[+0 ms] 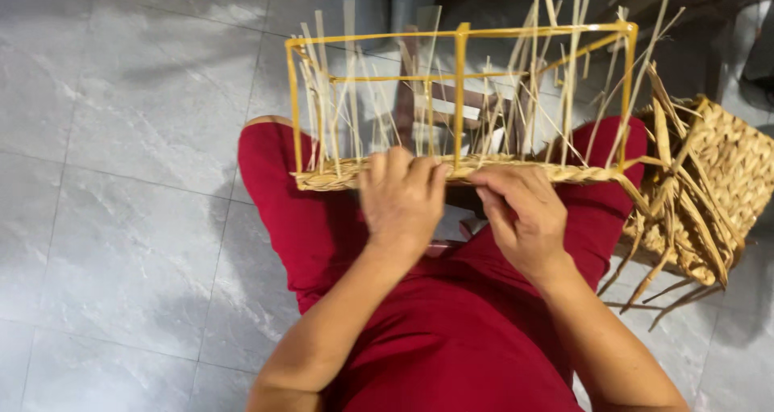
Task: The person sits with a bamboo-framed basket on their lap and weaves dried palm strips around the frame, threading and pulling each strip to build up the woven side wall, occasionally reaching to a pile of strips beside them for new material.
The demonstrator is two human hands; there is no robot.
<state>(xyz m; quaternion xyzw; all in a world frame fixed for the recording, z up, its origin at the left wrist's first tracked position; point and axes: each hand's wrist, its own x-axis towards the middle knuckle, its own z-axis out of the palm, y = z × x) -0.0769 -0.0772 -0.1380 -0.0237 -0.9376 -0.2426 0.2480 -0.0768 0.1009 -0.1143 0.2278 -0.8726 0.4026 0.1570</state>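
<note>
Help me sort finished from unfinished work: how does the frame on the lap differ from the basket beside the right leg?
The yellow wire frame has open sides, with only a woven band along its near edge; the woven basket has walls fully covered. The frame rests on the lap with both hands on it, left hand and right hand; the basket sits untouched on the floor. Both have loose strands sticking out.

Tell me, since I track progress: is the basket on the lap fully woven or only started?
Only started: the wire frame is bare above one woven band along its bottom edge.

We see our bare forearms and hands, left hand [401,202], right hand [524,218], over deep red clothing [451,331].
</note>
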